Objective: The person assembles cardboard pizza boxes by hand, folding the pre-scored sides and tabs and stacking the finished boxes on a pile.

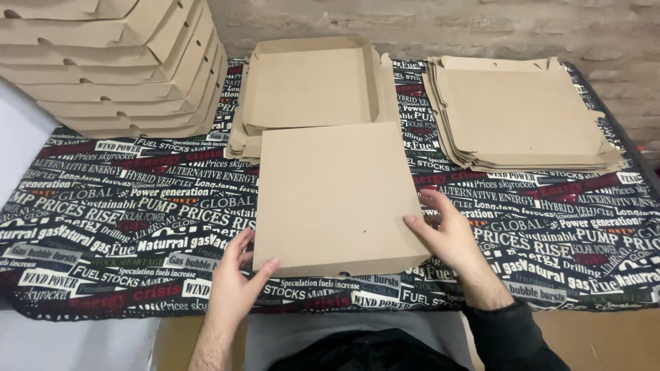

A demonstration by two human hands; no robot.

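A closed, flat brown cardboard box [333, 196] lies on the table in front of me. My left hand [237, 285] touches its near left corner, thumb on the top face. My right hand [447, 233] rests against its near right corner, thumb on top and fingers spread along the side. Neither hand lifts it. Just behind it sits a half-folded box [309, 82] with raised walls, on a few flat blanks.
A tall stack of folded boxes [117, 62] fills the far left. A pile of flat cardboard blanks [519, 113] lies at the far right. The table wears a dark printed cloth [124, 220]. A brick wall [426, 24] runs behind.
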